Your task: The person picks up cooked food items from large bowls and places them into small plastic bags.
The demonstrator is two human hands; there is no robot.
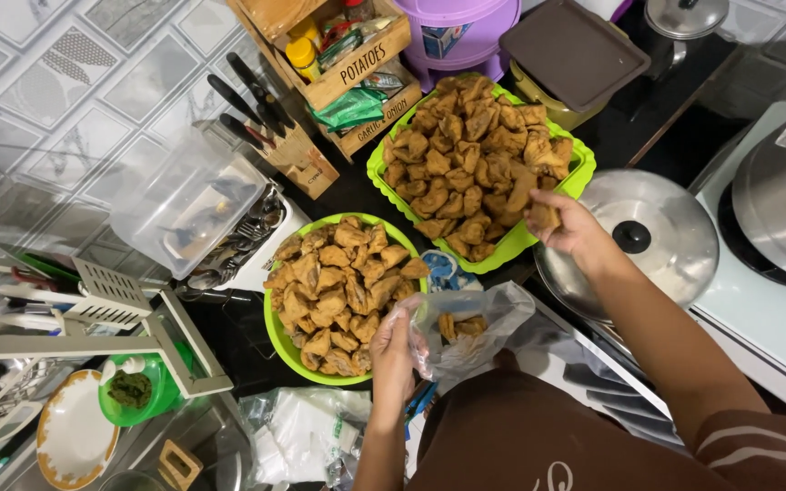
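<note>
Fried pieces (pixel 343 295) fill a round green bowl (pixel 277 338) on the dark surface (pixel 247 341). Beside it, the left hand (pixel 393 350) has its fingers clenched on a clear plastic bag (pixel 466 327) with a few pieces inside. Farther right, the right hand (pixel 570 227) pinches one piece (pixel 543 215) at the edge of the green tray (pixel 584 168).

shirt: a dark brown shirt (pixel 539 436) covers the person's front, low in the view.
mark on shirt: a small pale curly mark (pixel 552 475) sits near the bottom edge of the shirt.
right sleeve: short and brown, with thin pale stripes (pixel 766 445) across it, just right of the shirt front.
arms: both are bare below the sleeves.
hands: the left hand (pixel 393 350) and right hand (pixel 575 227) are bare, with no gloves, rings or watch to see.
</note>
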